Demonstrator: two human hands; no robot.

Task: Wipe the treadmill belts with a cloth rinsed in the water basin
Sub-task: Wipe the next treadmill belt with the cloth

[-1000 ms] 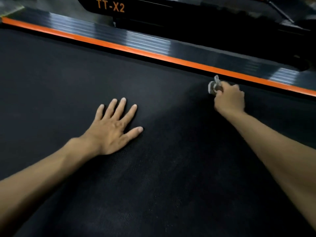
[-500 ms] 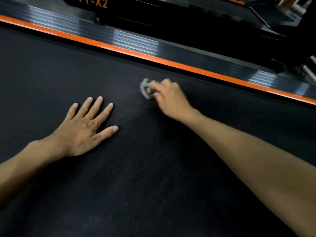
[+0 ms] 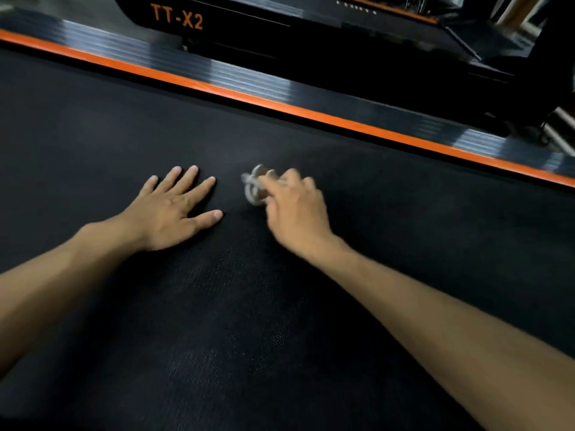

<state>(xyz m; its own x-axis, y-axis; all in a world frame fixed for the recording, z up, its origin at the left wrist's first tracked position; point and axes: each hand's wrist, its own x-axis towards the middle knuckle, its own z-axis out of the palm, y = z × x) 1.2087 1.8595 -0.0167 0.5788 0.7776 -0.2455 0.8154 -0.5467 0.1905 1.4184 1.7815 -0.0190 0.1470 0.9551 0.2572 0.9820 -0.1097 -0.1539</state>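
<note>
The black treadmill belt [image 3: 280,321] fills most of the view. My left hand [image 3: 174,209] lies flat on it, fingers spread and straight. Just to its right, my right hand [image 3: 295,209] grips a small bunched grey cloth [image 3: 253,188] and presses it on the belt. The cloth and the fingers are motion-blurred, and most of the cloth is hidden under the hand.
An orange stripe [image 3: 280,105] and a ribbed grey side rail [image 3: 249,79] border the belt's far edge. Behind it stands a black machine body marked TT-X2 [image 3: 177,17]. Metal tubing [image 3: 560,126] shows at the far right.
My right hand has swept the cloth leftward and nearer, from beside the orange stripe to just right of my left hand. The left hand stays flat on the belt.
</note>
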